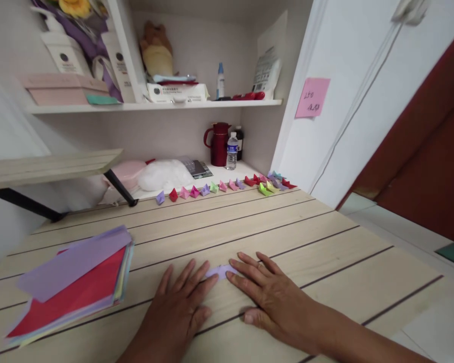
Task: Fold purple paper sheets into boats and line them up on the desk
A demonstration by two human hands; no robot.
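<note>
A small strip of folded lilac paper (222, 272) lies flat on the wooden table, its two ends partly hidden under fingertips. My left hand (179, 307) rests palm down with fingers spread, its fingertips on the paper's left end. Pressing on the right end is my right hand (272, 302), also flat with its fingers apart. To the left sits a stack of coloured paper, with a red sheet (83, 287) below a lilac sheet (77, 262) that lies askew on top.
Small folded paper boats, such as a red one (173, 195) and a lime one (265, 190), line the table's back edge. Behind them stand a water bottle (232, 151) and a dark red jug (219, 144). A raised wooden stand (53, 168) occupies the back left.
</note>
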